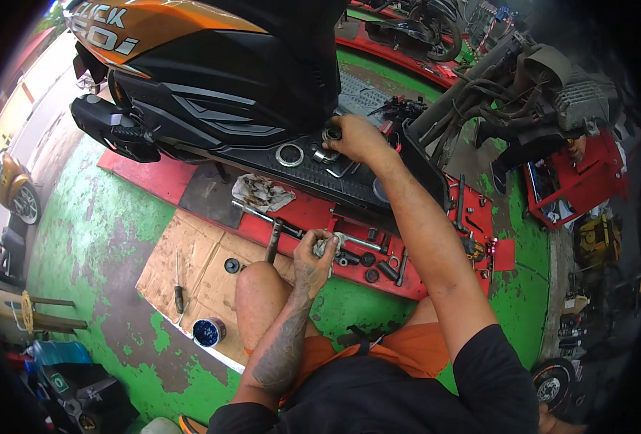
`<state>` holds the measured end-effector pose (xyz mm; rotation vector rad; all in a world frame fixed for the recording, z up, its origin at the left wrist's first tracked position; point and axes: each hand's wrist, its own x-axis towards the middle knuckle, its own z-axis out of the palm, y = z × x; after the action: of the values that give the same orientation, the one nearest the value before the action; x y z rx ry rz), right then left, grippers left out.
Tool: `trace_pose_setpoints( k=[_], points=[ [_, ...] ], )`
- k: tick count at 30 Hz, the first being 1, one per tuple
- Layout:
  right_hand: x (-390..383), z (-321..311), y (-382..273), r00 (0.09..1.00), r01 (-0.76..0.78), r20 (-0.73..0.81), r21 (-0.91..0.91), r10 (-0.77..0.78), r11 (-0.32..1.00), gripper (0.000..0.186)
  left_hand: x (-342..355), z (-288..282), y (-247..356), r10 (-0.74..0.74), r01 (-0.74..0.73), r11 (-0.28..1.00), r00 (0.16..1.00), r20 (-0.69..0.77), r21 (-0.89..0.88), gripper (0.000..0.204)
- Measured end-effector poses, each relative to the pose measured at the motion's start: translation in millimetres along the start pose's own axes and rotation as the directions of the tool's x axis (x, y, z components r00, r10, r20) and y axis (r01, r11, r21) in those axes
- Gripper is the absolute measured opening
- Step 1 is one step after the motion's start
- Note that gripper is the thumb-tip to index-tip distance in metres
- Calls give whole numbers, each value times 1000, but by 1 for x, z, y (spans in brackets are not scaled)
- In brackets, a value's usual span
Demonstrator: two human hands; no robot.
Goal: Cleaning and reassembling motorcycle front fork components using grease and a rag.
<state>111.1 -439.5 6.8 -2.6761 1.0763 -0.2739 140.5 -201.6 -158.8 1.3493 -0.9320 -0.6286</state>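
So the right hand (356,139) is up on the scooter's ribbed black footboard (320,173), fingers curled over a small dark ring-shaped part (331,134), pinching it as far as I can tell. The left hand (314,249) is down over the red lift platform (313,217), closed around a small greyish metal piece (327,246) just above the knee. What worries me: a shiny steel ring (289,155) and a metal sleeve (322,155) sit loose on that sloped, grooved plastic, so one bump could probably roll them off into the pile of black rollers and bolts (371,264) below. A greasy crumpled rag (262,192), worn cardboard (190,275) and flaking green floor round it out.
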Motion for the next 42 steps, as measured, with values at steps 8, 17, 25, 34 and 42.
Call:
trace_pose_setpoints(
  k=[8,17,25,34,42],
  points=[
    [-25,-8,22,991,-55,-1,910,136,412,39,-4,2,2,-162,144,973,983,-88,-179,14],
    [-146,-32,-2,978,-39,-37,934,-206,-356,58,13,-31,111,-2,-28,675,999,-40,-737,43],
    [-202,-9,-22,997,-75,73,974,-17,-212,37,54,9,166,685,-725,616,686,245,308,31],
    [-233,-4,-33,998,-36,19,936,-53,-350,41,49,13,128,180,-226,951,960,-217,-212,20],
    [-245,15,-17,999,17,1,848,34,-530,34,23,47,157,435,-449,893,877,206,27,19]
  ],
)
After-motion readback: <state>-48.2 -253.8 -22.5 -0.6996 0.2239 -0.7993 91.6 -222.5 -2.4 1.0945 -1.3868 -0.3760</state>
